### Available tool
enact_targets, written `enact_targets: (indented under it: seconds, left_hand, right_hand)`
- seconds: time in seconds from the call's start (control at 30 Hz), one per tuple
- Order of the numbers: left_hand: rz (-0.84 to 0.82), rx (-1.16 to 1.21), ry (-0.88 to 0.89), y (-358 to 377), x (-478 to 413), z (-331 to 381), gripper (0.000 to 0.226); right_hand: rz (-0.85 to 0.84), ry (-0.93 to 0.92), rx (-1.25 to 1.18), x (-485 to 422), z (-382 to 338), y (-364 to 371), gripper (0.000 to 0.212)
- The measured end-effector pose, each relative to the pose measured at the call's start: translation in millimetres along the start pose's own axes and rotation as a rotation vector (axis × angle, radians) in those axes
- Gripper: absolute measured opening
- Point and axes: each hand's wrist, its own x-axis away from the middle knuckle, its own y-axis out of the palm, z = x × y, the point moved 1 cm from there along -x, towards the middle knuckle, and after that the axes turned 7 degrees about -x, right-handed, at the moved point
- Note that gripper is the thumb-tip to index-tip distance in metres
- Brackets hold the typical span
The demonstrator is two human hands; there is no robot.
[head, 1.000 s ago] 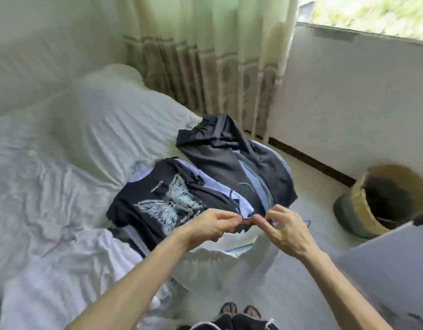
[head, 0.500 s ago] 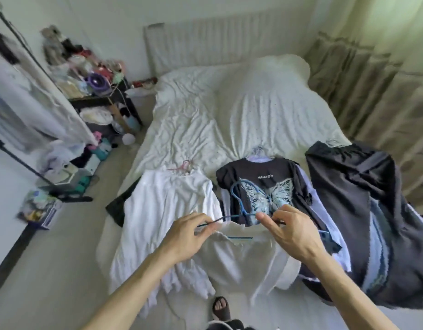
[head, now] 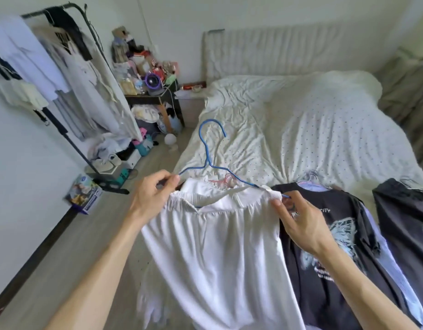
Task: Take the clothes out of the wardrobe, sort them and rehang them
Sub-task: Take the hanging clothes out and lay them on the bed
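The bed (head: 301, 120) carries a black butterfly T-shirt (head: 324, 282) at its foot; a clothes rack (head: 63, 129) at left holds pale clothes. A white garment (head: 213, 246) hangs on a blue hanger (head: 207, 148): the left hand (head: 151, 198) pinches the hanger's end, the right hand (head: 301, 225) pinches the garment's waistband corner

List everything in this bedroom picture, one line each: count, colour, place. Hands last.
blue hanger: one, blue, held over the bed's foot
white garment: one, white, draped on the blue hanger
pink hanger: one, pink, behind the white garment
butterfly T-shirt: one, black, on the bed, right of it
dark garment: one, dark grey, far right
bed: one, white dotted sheet, centre
clothes rack: one, black, left wall
side table: one, dark, beside the headboard
box: one, purple, floor at left
left hand: one, pinches the blue hanger's left end
right hand: one, pinches the white garment's right corner
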Motion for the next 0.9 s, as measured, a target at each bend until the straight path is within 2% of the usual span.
enact_targets:
  seconds: [0.27,0.37,0.47,0.57,0.63,0.77,0.83,0.9]
  left_hand:
    - [0.064,-0.215,0.029,2,-174,-83,0.044]
    - [0.073,-0.276,0.066,22,-222,-113,0.041]
    - [-0.048,-0.336,0.03,68,-244,-148,0.025]
    - [-0.311,-0.175,-0.101,130,-243,-192,0.02]
    - [-0.428,-0.158,-0.18,167,-240,-217,0.02]
    - [-0.493,-0.331,-0.213,235,-252,-272,0.03]
    - [-0.508,-0.317,-0.202,266,-271,-288,0.04]
    - [-0.509,-0.409,-0.14,292,-290,-294,0.039]
  right_hand:
    - [-0.043,0.312,-0.313,-137,-26,88,0.027]
    - [-0.058,0.4,-0.349,-172,-17,119,0.03]
    - [-0.09,0.493,-0.257,-197,11,147,0.029]
    - [-0.17,0.596,-0.107,-211,55,172,0.02]
    - [-0.22,0.675,-0.043,-217,85,188,0.018]
    - [-0.253,0.811,0.046,-231,142,219,0.012]
    - [-0.241,0.854,0.068,-242,163,233,0.008]
    - [-0.228,0.874,0.077,-254,182,244,0.009]
